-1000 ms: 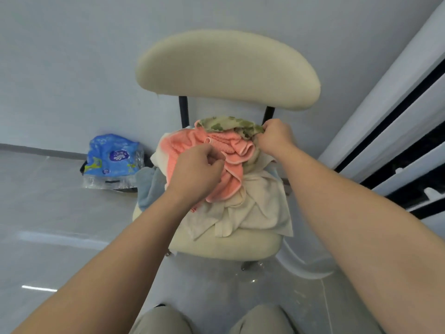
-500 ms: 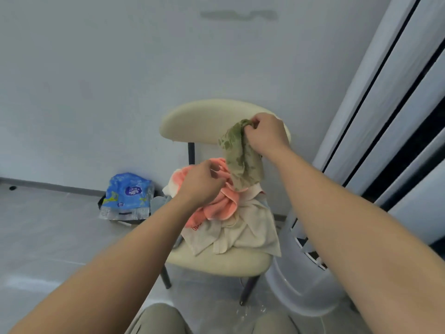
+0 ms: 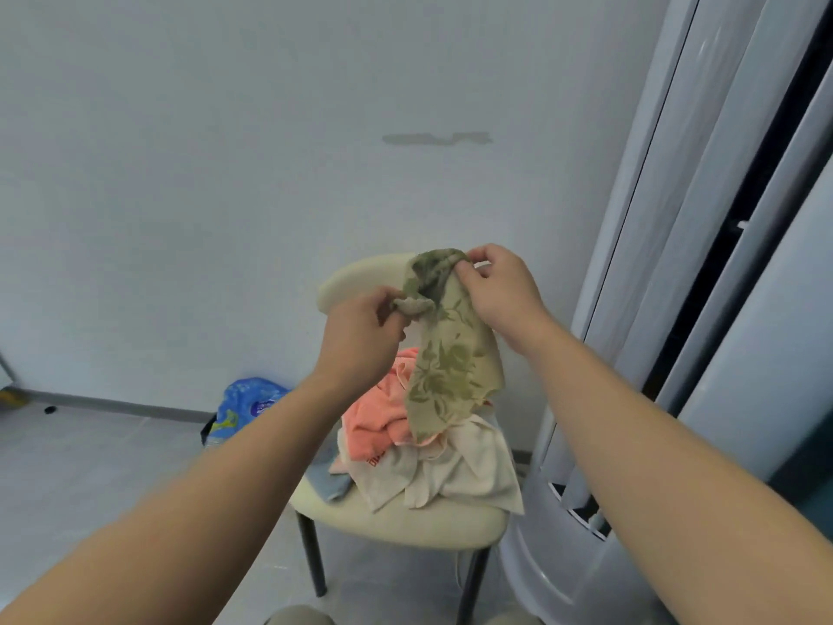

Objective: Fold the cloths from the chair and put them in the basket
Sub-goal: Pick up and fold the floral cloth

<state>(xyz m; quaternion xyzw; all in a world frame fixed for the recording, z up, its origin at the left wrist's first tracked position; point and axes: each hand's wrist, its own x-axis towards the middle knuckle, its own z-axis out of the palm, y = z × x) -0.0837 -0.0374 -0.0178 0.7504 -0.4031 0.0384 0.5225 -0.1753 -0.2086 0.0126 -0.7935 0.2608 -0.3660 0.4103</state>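
Observation:
A green cloth with a leaf pattern (image 3: 450, 367) hangs in the air above the cream chair (image 3: 405, 525). My right hand (image 3: 500, 290) pinches its top edge. My left hand (image 3: 360, 336) grips a bunched corner of the same cloth to the left. Below, on the seat, lies a heap of cloths: a salmon-pink one (image 3: 378, 421), a cream one (image 3: 459, 475) and a pale blue one (image 3: 333, 482) at the left edge. The white basket (image 3: 554, 557) stands on the floor right of the chair, partly behind my right forearm.
A blue plastic-wrapped pack (image 3: 243, 403) lies on the grey floor against the wall, left of the chair. A tall white cabinet or door frame (image 3: 703, 218) rises on the right. My knees (image 3: 297, 618) show at the bottom edge.
My right hand lifted the green cloth off the heap and higher. My left hand left the pink cloth and took hold of the green one. The view tilted upward.

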